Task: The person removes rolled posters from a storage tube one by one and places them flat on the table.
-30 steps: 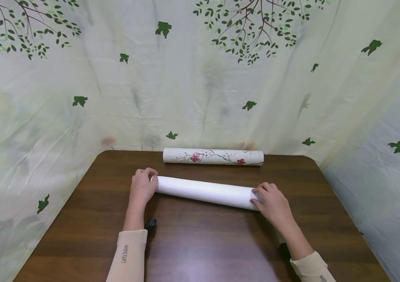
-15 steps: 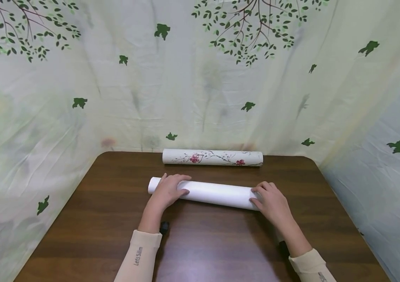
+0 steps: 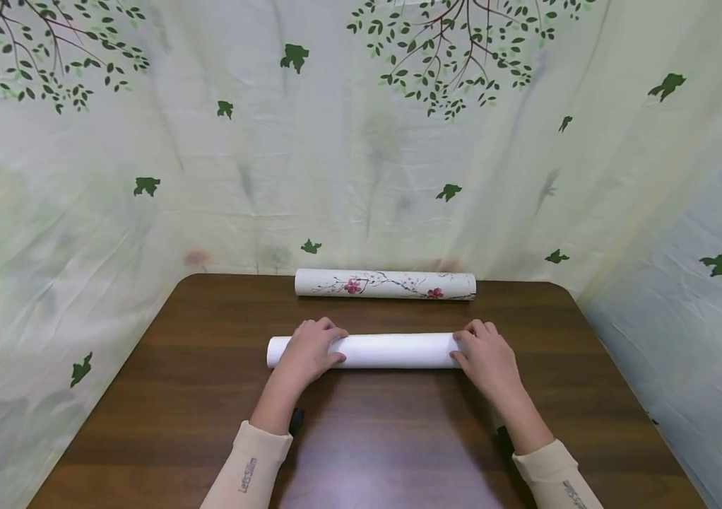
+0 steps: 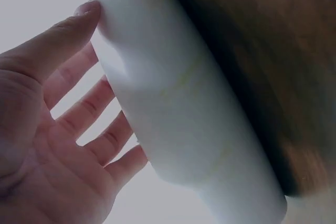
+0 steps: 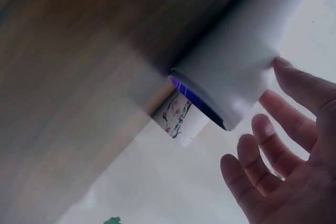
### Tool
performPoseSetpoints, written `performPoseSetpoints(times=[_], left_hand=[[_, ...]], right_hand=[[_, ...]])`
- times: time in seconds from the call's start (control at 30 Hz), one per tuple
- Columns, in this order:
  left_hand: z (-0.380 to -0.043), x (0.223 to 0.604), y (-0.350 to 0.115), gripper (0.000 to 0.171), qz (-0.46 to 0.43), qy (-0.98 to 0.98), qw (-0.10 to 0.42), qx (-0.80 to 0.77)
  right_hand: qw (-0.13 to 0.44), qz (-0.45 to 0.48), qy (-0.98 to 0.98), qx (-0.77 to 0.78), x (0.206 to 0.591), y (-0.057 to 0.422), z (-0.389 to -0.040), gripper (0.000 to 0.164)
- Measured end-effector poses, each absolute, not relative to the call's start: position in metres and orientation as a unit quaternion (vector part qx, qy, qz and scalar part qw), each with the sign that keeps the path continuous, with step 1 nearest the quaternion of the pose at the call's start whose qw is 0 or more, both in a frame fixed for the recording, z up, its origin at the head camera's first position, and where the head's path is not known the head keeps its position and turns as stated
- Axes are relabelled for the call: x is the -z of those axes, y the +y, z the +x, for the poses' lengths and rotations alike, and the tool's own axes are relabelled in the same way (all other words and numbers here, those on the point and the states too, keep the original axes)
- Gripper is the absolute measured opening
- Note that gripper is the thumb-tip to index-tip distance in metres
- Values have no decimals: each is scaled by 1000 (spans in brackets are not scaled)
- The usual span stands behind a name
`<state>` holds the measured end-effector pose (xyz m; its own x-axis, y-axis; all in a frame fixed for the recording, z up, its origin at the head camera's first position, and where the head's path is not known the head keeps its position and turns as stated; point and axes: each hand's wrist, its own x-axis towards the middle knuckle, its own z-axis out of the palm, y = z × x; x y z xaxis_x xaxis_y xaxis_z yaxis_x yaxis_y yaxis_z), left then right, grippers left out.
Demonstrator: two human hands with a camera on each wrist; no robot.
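A plain white paper roll (image 3: 399, 350) lies crosswise in the middle of the table in the head view. My left hand (image 3: 311, 350) holds it inward of its left end, thumb on the near side and fingers over the far side. At its right end my right hand (image 3: 489, 357) grips it between thumb and fingers, covering that end. In the left wrist view the thumb and fingers meet the roll's (image 4: 178, 93) surface. The right wrist view shows a blue-purple inside at the roll's (image 5: 231, 51) open end.
Behind, along the back edge of the brown wooden table (image 3: 208, 396), lies a second white roll (image 3: 393, 284) printed with red blossoms and branches. A pale curtain (image 3: 348, 141) with leaf prints hangs behind the table and at both sides.
My left hand has moved from the roll's left end inward along it. The roll, slanted before, now lies straight across, its right end shifted slightly away with my right hand.
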<state>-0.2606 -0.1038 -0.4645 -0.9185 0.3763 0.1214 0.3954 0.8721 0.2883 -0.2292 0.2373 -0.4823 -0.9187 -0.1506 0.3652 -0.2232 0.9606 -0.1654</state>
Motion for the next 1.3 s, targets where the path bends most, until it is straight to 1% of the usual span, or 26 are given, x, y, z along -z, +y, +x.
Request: performPoseSetpoints(times=[0.1, 0.33, 0.43, 0.53, 0.77, 1.0, 1.17, 1.23, 1.3], left_hand=[[-256, 466, -101, 38, -198, -967, 30, 161], [-247, 465, -96, 38, -215, -964, 49, 151], [-245, 462, -94, 38, -232, -962, 43, 134], [-240, 458, -91, 37, -250, -961, 28, 119], [-227, 448, -84, 43, -275, -954, -38, 113], [-219, 446, -83, 46, -317, -938, -58, 131], [-215, 447, -80, 48, -349, -915, -100, 175], [-212, 447, -78, 51, -345, -911, -112, 197], [-209, 448, -75, 55, -341, -911, -109, 206]], right_hand=[[164, 86, -977, -102, 484, 236, -232, 34], [130, 66, -983, -115, 484, 231, -241, 42], [126, 63, -982, -124, 483, 227, -244, 44], [118, 65, -983, -127, 483, 224, -247, 47], [103, 67, -984, -125, 485, 220, -251, 52], [92, 58, -984, -140, 485, 216, -255, 56], [76, 59, -983, -159, 486, 210, -257, 59], [74, 61, -981, -166, 487, 207, -259, 60], [74, 64, -981, -169, 487, 204, -259, 61]])
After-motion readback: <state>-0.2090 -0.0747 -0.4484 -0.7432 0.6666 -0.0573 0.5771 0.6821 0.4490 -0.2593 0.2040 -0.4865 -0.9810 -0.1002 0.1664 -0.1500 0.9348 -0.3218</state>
